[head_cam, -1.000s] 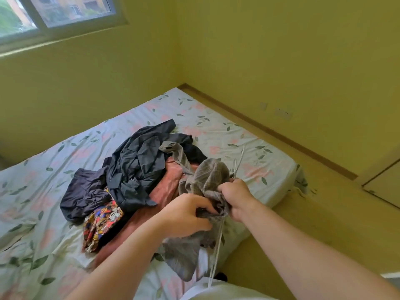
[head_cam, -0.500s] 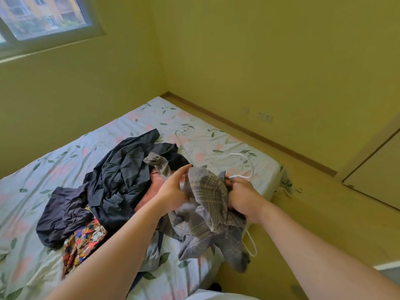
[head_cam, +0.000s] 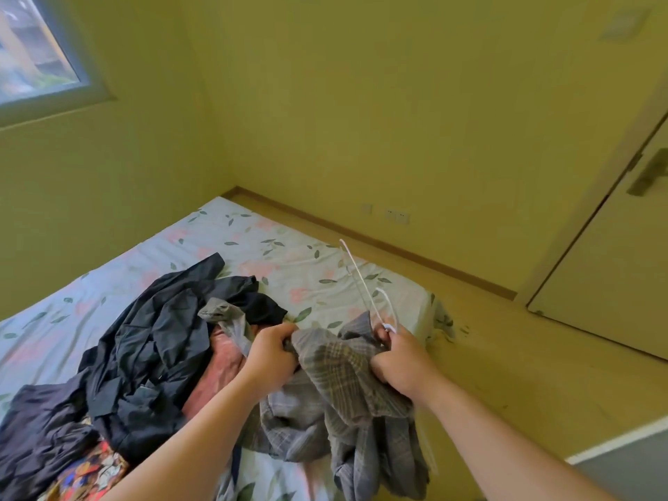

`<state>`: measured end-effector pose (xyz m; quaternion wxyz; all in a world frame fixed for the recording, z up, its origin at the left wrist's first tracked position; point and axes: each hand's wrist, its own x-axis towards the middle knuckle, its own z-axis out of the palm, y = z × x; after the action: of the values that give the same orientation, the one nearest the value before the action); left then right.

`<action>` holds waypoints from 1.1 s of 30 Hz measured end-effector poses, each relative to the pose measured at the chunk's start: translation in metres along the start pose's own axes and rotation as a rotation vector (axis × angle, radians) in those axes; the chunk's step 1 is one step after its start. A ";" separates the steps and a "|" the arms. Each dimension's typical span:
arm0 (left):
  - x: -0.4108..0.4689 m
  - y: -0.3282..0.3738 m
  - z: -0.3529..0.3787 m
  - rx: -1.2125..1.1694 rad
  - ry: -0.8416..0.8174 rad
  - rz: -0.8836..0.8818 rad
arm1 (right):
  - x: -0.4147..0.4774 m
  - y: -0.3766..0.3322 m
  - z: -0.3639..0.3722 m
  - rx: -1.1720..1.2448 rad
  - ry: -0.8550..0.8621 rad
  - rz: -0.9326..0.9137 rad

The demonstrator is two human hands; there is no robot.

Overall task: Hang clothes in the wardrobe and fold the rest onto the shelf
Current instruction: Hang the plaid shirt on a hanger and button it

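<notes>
Low at centre frame, above the bed (head_cam: pixel 253 240) edge, my left grip (head_cam: pixel 269 356) and right grip (head_cam: pixel 401 359) each bunch a grey plaid shirt (head_cam: pixel 339 359) — the right also pinching a white hanger (head_cam: pixel 361 280). Dark clothes (head_cam: pixel 151 341) lie heaped at lower left.

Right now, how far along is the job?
Done: nothing; no wardrobe or shelf in view. In hand: left grip and right grip hold the grey plaid shirt, the right also a white wire hanger. To do: dark navy garments, rust-pink cloth and multicoloured patterned cloth heaped on the floral bed sheet.
</notes>
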<state>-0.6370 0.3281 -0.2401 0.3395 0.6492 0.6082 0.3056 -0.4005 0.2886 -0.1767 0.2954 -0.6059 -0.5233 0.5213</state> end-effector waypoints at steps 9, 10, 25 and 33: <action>0.004 -0.008 -0.011 0.157 -0.116 0.087 | 0.019 0.008 -0.004 0.122 0.098 0.020; 0.004 -0.005 -0.013 0.221 -0.189 0.073 | 0.022 0.008 -0.006 0.108 0.116 0.008; 0.018 0.087 -0.016 -0.549 -0.395 -0.413 | 0.044 -0.036 -0.021 0.210 0.165 -0.119; 0.016 0.114 -0.006 -0.695 -0.402 -0.347 | 0.037 -0.042 -0.019 0.246 -0.017 -0.019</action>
<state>-0.5741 0.3413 -0.1437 0.6959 0.4310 0.4912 0.2979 -0.3995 0.3386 -0.1457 0.3680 -0.5556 -0.4637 0.5839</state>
